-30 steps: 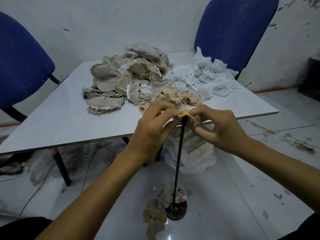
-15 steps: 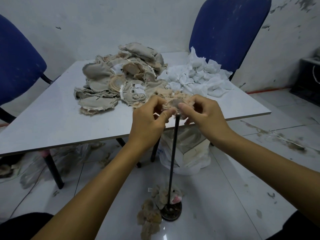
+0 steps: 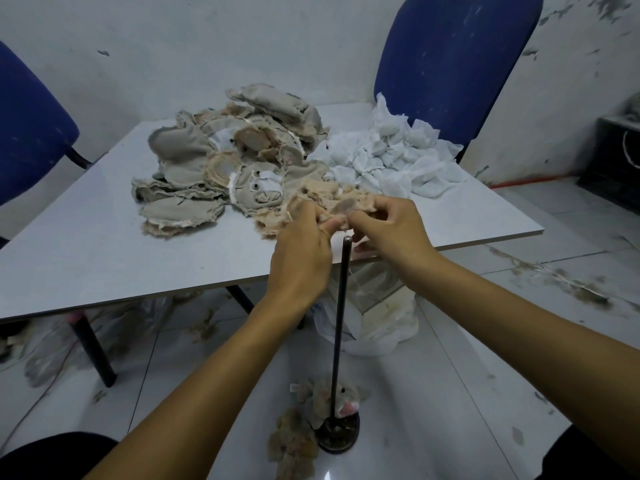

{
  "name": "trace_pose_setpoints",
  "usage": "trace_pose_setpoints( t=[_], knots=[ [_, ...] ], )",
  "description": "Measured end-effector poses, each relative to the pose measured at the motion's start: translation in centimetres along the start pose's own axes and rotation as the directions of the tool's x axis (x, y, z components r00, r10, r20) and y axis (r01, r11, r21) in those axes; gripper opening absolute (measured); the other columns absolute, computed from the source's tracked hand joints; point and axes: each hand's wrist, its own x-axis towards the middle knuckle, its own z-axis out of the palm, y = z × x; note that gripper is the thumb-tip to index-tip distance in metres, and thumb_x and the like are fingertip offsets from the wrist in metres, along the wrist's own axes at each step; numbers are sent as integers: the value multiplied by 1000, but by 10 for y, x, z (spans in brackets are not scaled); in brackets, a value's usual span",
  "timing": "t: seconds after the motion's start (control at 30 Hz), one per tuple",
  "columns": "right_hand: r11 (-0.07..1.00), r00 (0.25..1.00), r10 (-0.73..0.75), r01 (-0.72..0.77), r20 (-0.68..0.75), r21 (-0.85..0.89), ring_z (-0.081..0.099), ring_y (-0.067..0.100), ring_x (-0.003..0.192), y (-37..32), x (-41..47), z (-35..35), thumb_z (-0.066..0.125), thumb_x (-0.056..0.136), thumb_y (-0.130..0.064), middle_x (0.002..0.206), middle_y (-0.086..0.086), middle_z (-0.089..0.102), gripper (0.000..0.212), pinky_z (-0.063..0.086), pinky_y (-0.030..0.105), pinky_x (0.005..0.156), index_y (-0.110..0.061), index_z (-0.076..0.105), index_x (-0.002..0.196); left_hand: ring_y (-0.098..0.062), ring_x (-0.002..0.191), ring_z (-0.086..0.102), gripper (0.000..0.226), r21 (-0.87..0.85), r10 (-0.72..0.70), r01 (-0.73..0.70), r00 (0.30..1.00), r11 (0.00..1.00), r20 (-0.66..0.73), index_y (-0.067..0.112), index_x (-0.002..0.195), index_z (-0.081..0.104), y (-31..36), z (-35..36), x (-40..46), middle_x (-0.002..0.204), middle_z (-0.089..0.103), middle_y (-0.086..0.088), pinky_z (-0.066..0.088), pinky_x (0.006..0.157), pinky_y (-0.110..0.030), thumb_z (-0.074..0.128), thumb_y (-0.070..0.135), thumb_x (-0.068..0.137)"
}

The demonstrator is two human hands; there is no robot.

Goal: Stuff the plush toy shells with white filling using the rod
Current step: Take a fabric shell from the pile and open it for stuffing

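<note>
Both hands work just above the top of the rod (image 3: 341, 320), at the near edge of the bench (image 3: 86, 244). The left hand (image 3: 301, 254) and the right hand (image 3: 391, 233) each pinch a small beige plush shell (image 3: 341, 208) between thumb and fingers; the fingers are closed on the fabric, and the shell sits between the two hands, just above the rod tip and apart from it. The rod stands nearly upright on a round base (image 3: 337, 438) on the floor, its long axis vertical and its free end pointing up toward the hands. The direction of the shell's opening cannot be determined, because the fingers cover it. The pile of unstuffed shells (image 3: 221, 161) lies on the bench beyond the hands, with the white filling (image 3: 391, 157) beside it on the right. A finished plush toy (image 3: 329, 398) lies on the floor against the rod base. Probable faults from this position: if the opening is not centred over the tip, the rod may catch the frayed seam and tear it; a sideways push may tilt the rod on its base; a loose pinch may let the shell slip and fall to the floor.
</note>
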Motion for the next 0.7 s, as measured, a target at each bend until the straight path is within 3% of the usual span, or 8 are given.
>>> trace_pose_setpoints(
  t=[0.17, 0.23, 0.37, 0.43, 0.5, 0.57, 0.63, 0.7],
  knots=[
    [885, 957, -284, 235, -65, -401, 49, 18, 65, 6, 2, 14, 71, 81, -12, 72, 5, 53, 23, 41, 28, 60, -7, 51, 70, -25, 68, 52, 19, 34, 49, -45, 992, 998, -120, 13, 88, 46, -1, 5, 0, 73, 55, -3, 44, 60, -44, 52, 24, 101],
    [866, 937, -345, 293, -59, -405, 38, 11, 64, 5, 4, 19, 68, 80, -5, 71, 0, 44, 30, 31, 25, 59, -13, 42, 67, -24, 67, 51, 16, 41, 63, -56, 980, 998, -188, 10, 85, 48, -4, 3, 2, 73, 56, -3, 43, 61, -42, 57, 18, 96],
    [836, 885, -465, 437, -5, -332, 36, 4, 67, 4, 2, 29, 63, 76, 7, 74, -8, 38, 34, 36, 20, 59, -17, 39, 69, -20, 61, 45, 20, 127, 108, -77, 960, 989, -257, 13, 76, 44, -6, -4, 6, 66, 49, -1, 37, 57, -33, 61, 3, 82],
    [845, 879, -476, 460, 6, -271, 36, 1, 69, 3, 3, 32, 62, 74, 10, 79, -5, 38, 36, 35, 15, 62, -18, 40, 69, -20, 64, 54, 22, -163, -49, 24, 988, 986, -148, 18, 82, 43, -6, -10, 13, 74, 54, -3, 45, 56, -27, 61, 5, 78],
    [882, 899, -439, 429, -6, -196, 38, 0, 73, 3, 7, 33, 63, 74, 11, 84, -3, 39, 40, 36, 12, 66, -21, 40, 66, -19, 70, 62, 25, -610, -234, 290, 957, 738, 172, 22, 92, 47, -4, -18, 23, 87, 59, -6, 55, 58, -31, 58, 7, 75],
    [904, 916, -401, 400, 23, -151, 43, 4, 79, 4, 9, 31, 65, 75, 12, 88, -2, 40, 38, 40, 14, 70, -17, 43, 66, -21, 74, 63, 18, -732, -259, 453, 891, 508, 372, 19, 100, 53, -8, -24, 29, 92, 62, -8, 56, 63, -38, 57, 7, 88],
    [926, 927, -346, 362, 146, -108, 48, 6, 90, 4, 10, 30, 71, 77, 7, 97, -1, 42, 30, 48, 23, 76, -14, 50, 72, -22, 73, 65, 10, -698, -280, 451, 893, 556, 353, 14, 103, 61, -13, -28, 31, 90, 67, -11, 55, 64, -36, 56, 7, 97],
    [963, 894, -251, 269, 372, 4, 53, 6, 108, 0, 10, 28, 79, 81, -15, 117, 2, 45, 23, 51, 17, 85, -19, 60, 93, -25, 78, 69, 18, -656, -291, 388, 921, 648, 258, 10, 107, 67, -20, -30, 30, 90, 70, -15, 58, 68, -34, 61, 0, 94]
  ],
)
